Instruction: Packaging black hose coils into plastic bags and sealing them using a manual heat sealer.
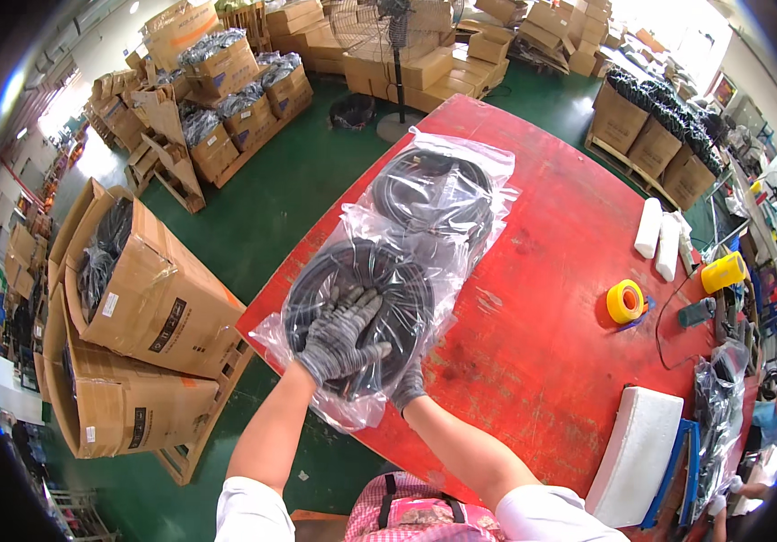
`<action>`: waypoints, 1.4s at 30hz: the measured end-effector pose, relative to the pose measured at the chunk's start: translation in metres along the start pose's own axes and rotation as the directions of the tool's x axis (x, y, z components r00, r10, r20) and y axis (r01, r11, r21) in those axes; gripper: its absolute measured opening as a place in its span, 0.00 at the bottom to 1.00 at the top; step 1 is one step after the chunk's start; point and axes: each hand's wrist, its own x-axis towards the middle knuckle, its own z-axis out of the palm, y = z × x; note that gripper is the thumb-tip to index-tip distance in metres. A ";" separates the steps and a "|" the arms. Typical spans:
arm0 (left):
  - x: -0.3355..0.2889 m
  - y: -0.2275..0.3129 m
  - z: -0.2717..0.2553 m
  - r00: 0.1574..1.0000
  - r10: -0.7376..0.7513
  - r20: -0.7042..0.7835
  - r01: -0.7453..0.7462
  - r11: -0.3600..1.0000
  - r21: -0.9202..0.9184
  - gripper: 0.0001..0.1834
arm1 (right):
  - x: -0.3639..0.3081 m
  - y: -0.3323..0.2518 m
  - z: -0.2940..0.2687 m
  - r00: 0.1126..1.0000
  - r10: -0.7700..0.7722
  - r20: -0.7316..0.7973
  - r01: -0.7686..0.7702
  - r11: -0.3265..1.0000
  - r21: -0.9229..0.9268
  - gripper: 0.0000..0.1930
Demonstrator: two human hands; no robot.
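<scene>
A clear plastic bag with a coil of black cable or hose (412, 294) lies at the near left edge of the red table. My left hand (341, 339), in a grey striped knit glove, rests flat on top of it with the fingers spread. At the right side of the same bag is my right hand (409, 387), gloved alike; its fingers are hidden beneath or behind the plastic. Just beyond lies another bagged black coil (433, 191), touching or overlapping the near one.
On the red table (533, 361) are yellow tape rolls (625, 302), white rolls (648, 228) and a white foam block (634, 456). Cartons (162, 289) on a pallet stand at the left. A fan (397, 72) stands beyond the table. Another person's hand (736, 488) shows at far right.
</scene>
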 end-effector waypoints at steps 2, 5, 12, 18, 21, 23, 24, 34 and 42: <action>-0.002 -0.008 0.003 0.997 0.008 -0.082 -0.009 1.000 -0.011 0.35 | -0.016 -0.002 0.022 0.999 0.047 0.003 -0.047 0.998 -0.032 0.35; -0.011 -0.007 0.004 0.980 -0.080 -0.184 0.042 0.978 -0.206 0.30 | -0.072 -0.032 0.048 0.882 0.043 -0.469 -0.315 0.795 -0.519 0.32; -0.002 0.018 0.009 0.921 -0.375 -0.102 0.296 0.848 -0.439 0.19 | -0.229 -0.078 -0.018 0.885 0.339 -0.317 -0.427 0.864 -0.268 0.16; -0.040 0.053 0.015 0.828 -0.498 -0.260 0.239 0.731 -0.639 0.12 | -0.390 -0.114 -0.105 0.904 0.364 -0.224 -0.369 0.929 0.025 0.15; -0.062 0.180 0.037 0.804 -0.494 -0.331 0.053 0.614 -0.787 0.07 | -0.460 -0.142 -0.146 0.914 0.269 -0.305 -0.232 0.961 0.151 0.15; -0.083 0.222 0.103 0.866 -0.128 -0.484 -0.094 0.908 -0.408 0.06 | -0.505 -0.160 -0.166 0.881 0.234 -0.410 -0.192 0.971 0.143 0.14; -0.093 0.263 0.128 0.971 -0.039 -0.235 -0.074 0.888 -0.453 0.08 | -0.525 -0.170 -0.179 0.906 0.232 -0.353 -0.172 0.966 0.193 0.12; -0.128 0.489 0.288 0.655 0.405 0.638 -0.402 0.902 -0.159 0.28 | -0.643 -0.211 -0.228 0.913 -0.049 -0.404 0.175 0.943 0.282 0.14; -0.095 0.520 0.349 0.835 0.464 0.295 -0.398 0.880 -0.258 0.40 | -0.673 -0.229 -0.260 0.916 -0.220 -0.334 0.354 0.835 0.421 0.12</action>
